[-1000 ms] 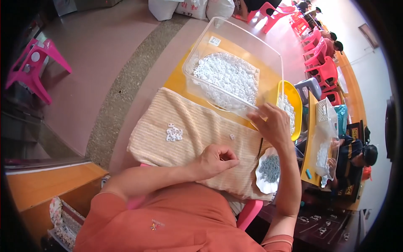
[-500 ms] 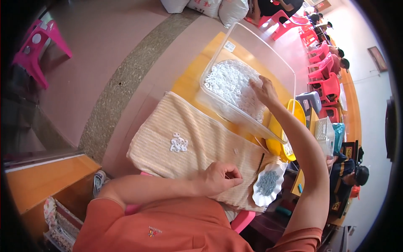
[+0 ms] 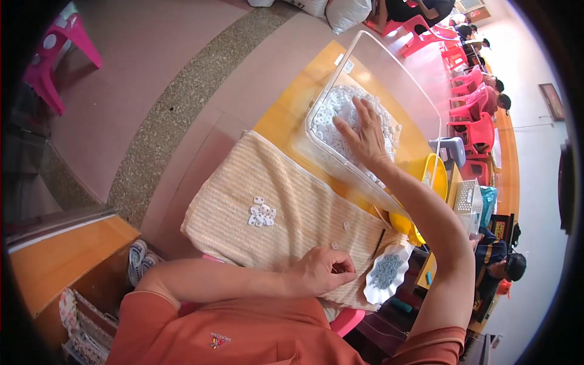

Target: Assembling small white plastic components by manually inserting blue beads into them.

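My right hand (image 3: 364, 135) reaches into a clear plastic bin (image 3: 395, 73), fingers spread and resting on the heap of small white plastic parts (image 3: 331, 118) inside. My left hand (image 3: 323, 271) lies curled on a beige striped cloth (image 3: 286, 201) at the near table edge; whether it holds something I cannot tell. A small cluster of white parts (image 3: 261, 214) sits on the cloth, with a few loose ones to its right. A white scalloped dish (image 3: 387, 274) of small grey pieces stands just right of my left hand.
A yellow bowl (image 3: 437, 176) sits behind my right arm on the yellow table (image 3: 286, 115). Pink and red plastic chairs (image 3: 480, 131) line the far right, where other people sit. A pink stool (image 3: 58, 48) stands far left. A wooden shelf (image 3: 67, 255) is beside me.
My right hand moved from the cloth's right edge up into the clear bin and now rests on the white parts. My left hand stayed curled on the cloth.
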### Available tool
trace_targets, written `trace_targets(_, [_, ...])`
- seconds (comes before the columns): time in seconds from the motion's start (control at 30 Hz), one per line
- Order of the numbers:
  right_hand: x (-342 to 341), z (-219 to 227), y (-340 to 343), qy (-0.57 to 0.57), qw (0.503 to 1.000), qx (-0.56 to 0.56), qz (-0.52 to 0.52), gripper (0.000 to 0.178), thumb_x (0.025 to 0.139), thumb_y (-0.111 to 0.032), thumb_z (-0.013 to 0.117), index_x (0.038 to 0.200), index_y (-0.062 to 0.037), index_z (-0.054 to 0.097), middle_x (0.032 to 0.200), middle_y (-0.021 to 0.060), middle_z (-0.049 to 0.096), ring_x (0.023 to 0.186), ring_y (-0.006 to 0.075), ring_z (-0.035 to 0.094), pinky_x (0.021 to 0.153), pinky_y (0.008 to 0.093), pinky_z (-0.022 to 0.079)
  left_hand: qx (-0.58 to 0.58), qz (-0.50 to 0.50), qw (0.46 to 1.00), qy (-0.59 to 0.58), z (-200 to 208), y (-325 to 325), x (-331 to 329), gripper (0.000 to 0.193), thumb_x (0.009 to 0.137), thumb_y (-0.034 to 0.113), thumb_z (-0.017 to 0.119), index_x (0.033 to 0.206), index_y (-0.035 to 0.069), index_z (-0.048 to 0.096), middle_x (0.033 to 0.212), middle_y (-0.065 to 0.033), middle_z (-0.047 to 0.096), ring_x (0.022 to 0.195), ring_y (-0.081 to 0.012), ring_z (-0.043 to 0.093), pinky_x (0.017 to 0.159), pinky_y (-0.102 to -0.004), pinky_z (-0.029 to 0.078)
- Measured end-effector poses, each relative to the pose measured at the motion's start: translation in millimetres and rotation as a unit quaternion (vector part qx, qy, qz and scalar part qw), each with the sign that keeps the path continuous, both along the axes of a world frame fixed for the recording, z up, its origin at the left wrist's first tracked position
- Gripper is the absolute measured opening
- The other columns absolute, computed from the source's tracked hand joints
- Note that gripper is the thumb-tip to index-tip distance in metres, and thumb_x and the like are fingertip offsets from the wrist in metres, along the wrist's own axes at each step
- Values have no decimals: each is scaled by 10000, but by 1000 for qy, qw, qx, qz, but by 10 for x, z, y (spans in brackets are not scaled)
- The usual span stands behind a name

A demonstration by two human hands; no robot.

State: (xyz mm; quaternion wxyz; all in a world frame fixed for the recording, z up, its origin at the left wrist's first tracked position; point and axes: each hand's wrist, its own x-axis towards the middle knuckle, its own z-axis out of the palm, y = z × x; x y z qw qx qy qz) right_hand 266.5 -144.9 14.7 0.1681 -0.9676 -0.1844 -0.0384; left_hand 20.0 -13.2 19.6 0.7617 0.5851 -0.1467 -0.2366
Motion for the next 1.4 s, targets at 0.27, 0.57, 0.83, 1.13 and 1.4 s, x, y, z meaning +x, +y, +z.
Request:
trace_targets(0.27, [-147, 49, 85, -62, 991, -90, 84, 662, 842, -522, 602, 1340, -105, 472, 1390, 206, 390, 1245, 411, 388, 1039, 464, 338, 13, -4, 1000, -1, -11, -42, -64, 126, 807, 111, 713, 852, 2, 666, 784, -101, 692, 745, -141, 664, 681, -280, 509])
trace_targets(0.57, [59, 38, 13, -128, 979, -89, 128, 281, 879, -314, 598, 1122, -173, 604, 1079, 119, 560, 936, 315, 593, 698, 443, 508, 1, 14, 999, 34, -27, -54, -74, 127, 802, 120, 719, 864, 18, 679, 767, -92, 694, 722, -125, 659, 658, -275, 506])
trace_targets(0.83, [219, 97, -63, -171, 955, -169, 172, 236, 929, -338, 539, 873, -112, 578, 767, 95, 604, 676, 328, 624, 554, 426, 504, 23, 26, 999, 9, 8, -30, -51, 159, 791, 156, 720, 864, 22, 675, 744, -118, 677, 686, -166, 652, 630, -301, 498])
trace_targets(1.13, [181, 487, -192, -150, 968, -144, 144, 261, 916, -299, 568, 844, -53, 616, 817, 150, 650, 720, 352, 640, 635, 455, 510, 6, 58, 997, -48, 0, -47, -65, 119, 791, 109, 695, 817, -1, 657, 720, -143, 662, 657, -200, 665, 593, -313, 507])
trace_targets(1.4, [-498, 1158, -386, -172, 983, 54, 38, 256, 926, -272, 591, 891, -24, 644, 667, 127, 627, 577, 258, 625, 556, 323, 475, -33, 36, 997, 61, -99, -43, 31, 121, 806, 119, 708, 815, 3, 676, 728, -69, 674, 666, -115, 633, 622, -264, 511])
